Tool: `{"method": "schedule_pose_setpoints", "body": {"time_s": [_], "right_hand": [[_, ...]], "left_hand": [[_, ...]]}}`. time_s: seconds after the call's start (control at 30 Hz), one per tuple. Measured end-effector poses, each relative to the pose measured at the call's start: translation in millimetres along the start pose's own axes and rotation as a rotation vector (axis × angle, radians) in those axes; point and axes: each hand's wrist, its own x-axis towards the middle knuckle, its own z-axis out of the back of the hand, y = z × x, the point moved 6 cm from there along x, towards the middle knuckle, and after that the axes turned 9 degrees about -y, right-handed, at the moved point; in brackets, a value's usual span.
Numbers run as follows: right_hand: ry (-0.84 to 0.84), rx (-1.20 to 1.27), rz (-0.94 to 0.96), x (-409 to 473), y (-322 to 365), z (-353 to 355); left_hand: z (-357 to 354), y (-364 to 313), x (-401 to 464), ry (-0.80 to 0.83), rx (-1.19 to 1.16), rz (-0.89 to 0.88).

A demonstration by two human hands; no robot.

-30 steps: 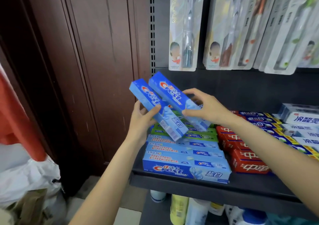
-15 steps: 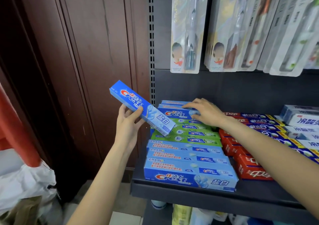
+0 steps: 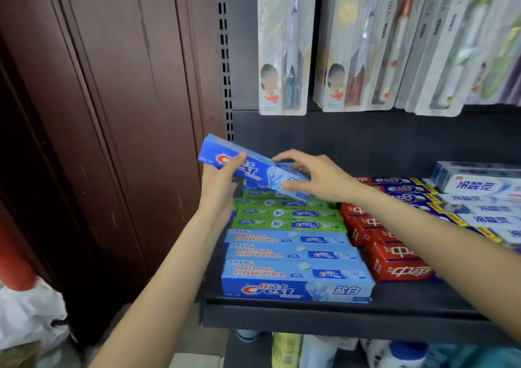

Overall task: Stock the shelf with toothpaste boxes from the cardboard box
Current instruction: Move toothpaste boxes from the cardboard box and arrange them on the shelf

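A blue Crest toothpaste box (image 3: 253,167) hangs tilted above the back left of the dark shelf (image 3: 338,315). My left hand (image 3: 218,182) grips its left end from below. My right hand (image 3: 318,178) holds its right end, fingers curled over the top. Under it lies a column of toothpaste boxes: green ones (image 3: 287,216) at the back and light blue ones (image 3: 296,280) toward the front edge. The cardboard box is not in view.
Red toothpaste boxes (image 3: 394,260) and white-and-blue ones (image 3: 476,190) fill the shelf to the right. Toothbrush packs (image 3: 282,57) hang above. A brown wooden panel (image 3: 127,113) stands left of the shelf upright. White bags (image 3: 28,319) lie on the floor at the lower left. Bottles (image 3: 310,350) stand on the shelf below.
My left hand has carried its blue box right, over the back of the stack. My right hand has left the box it set down at the back and taken this box's right end.
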Motion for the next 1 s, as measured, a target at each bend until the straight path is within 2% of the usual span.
{"method": "schedule_pose_setpoints", "body": {"time_s": [0.1,0.17,0.3,0.37,0.47,0.67,0.83,0.93,1.0], "right_hand": [[-0.128,-0.313,0.074,-2,-13,17],[-0.108,-0.445,0.115,-5,-22,17],[0.099,-0.475,0.068,-13,-41,0],[0.045,-0.529,0.082,-13,-44,0],[-0.055,-0.626,0.119,-13,-45,2],[-0.150,-0.585,0.120,-26,-30,7],[-0.391,-0.185,-0.137,-43,-45,49],[-0.393,-0.220,-0.245,-46,-64,68],[-0.318,-0.205,-0.306,-42,-73,64]], "left_hand": [[24,-3,21,-0.055,0.277,-0.123],[34,0,30,-0.047,0.490,-0.196],[36,22,37,0.090,0.751,-0.137],[36,34,37,0.163,0.824,-0.109],[36,40,35,0.184,0.886,-0.158],[31,33,25,0.182,1.129,-0.385],[38,21,9,0.151,1.000,-0.517],[25,8,6,0.286,1.155,-0.750],[13,9,15,0.402,1.249,-0.792]]}}
